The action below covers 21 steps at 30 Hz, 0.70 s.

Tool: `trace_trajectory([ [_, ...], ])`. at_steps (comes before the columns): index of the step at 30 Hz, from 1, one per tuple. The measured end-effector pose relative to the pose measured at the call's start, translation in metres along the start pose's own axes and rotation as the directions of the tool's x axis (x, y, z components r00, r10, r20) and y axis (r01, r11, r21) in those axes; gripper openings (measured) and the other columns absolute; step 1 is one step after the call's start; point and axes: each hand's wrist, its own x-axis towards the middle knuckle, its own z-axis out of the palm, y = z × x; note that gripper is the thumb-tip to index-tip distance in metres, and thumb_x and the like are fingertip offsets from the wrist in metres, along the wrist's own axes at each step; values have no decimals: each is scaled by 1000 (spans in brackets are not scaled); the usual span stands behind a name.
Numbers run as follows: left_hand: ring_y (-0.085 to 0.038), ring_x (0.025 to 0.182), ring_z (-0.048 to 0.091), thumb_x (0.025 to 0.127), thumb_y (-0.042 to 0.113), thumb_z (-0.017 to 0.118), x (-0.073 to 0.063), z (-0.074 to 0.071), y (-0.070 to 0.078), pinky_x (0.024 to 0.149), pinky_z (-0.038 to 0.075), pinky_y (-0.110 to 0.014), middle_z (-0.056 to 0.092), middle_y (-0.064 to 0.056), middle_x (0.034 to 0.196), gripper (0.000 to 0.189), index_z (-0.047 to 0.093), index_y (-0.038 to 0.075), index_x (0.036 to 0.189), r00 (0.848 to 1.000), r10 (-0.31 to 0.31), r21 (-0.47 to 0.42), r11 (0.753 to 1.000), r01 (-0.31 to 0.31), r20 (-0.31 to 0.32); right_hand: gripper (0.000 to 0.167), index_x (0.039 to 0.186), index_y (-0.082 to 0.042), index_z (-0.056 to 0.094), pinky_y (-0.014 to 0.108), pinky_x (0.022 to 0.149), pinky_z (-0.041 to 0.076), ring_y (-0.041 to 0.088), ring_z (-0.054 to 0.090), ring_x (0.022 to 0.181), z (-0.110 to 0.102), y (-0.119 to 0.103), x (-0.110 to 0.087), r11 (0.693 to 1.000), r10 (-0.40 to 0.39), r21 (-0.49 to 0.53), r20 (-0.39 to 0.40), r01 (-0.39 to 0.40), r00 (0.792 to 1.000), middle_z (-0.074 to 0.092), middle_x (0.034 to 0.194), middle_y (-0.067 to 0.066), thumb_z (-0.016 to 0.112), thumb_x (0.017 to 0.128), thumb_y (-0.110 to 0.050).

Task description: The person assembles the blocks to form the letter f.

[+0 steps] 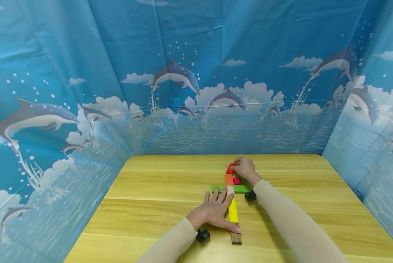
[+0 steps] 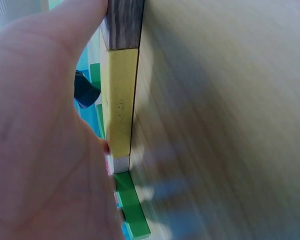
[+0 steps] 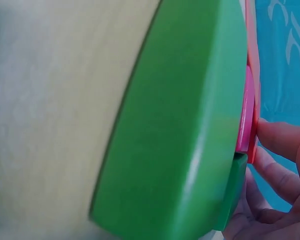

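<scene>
A column of flat blocks runs up the table. From the near end come a dark brown block [image 1: 236, 239], a yellow block [image 1: 233, 211], a white block [image 1: 230, 190] and an orange block [image 1: 229, 179]. At the far end, a red block [image 1: 230, 169] lies slanted, and my right hand [image 1: 245, 170] pinches it between thumb and fingers. My left hand [image 1: 213, 212] spreads its straight fingers beside the column, thumb over the brown block, fingertips at the white one. Green blocks [image 1: 241, 189] extend sideways from the white block. A pink block [image 1: 237, 181] sits right of the orange one.
The wooden table [image 1: 144, 219] carries the blocks. Another green block [image 3: 233, 192] slants near the pink one, partly hidden by my right hand. A blue curtain [image 1: 203, 135] printed with dolphins surrounds the table's back and sides. Black devices [image 1: 203, 236] sit at both wrists.
</scene>
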Motion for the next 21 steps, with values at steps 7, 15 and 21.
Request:
trace_trajectory([
  [7,-31,153,-10,74,93,49,-1,0,0,117,0,-63,-9,-2,169,118,1,32,163,1000,-2,-6,1000,2,3,28,114,-2,72,43,74,54,30,63,91,0,0,-1,1000,-6,-9,-3,6,1000,69,109,16,74,93,-21],
  [15,-30,153,-10,74,92,50,-2,0,0,117,0,-63,-9,-2,169,118,1,32,163,1000,0,-24,1000,0,5,36,124,0,67,39,69,53,29,64,90,-9,0,-8,999,-11,45,17,10,1000,67,114,19,70,97,-23],
  [21,-31,153,-9,74,92,50,-1,0,-1,117,0,-64,-9,-2,169,118,2,32,163,1000,3,-25,1000,-3,-3,31,122,0,68,40,71,54,28,64,91,-22,-1,-16,993,-108,40,14,107,994,68,110,15,66,98,-19],
])
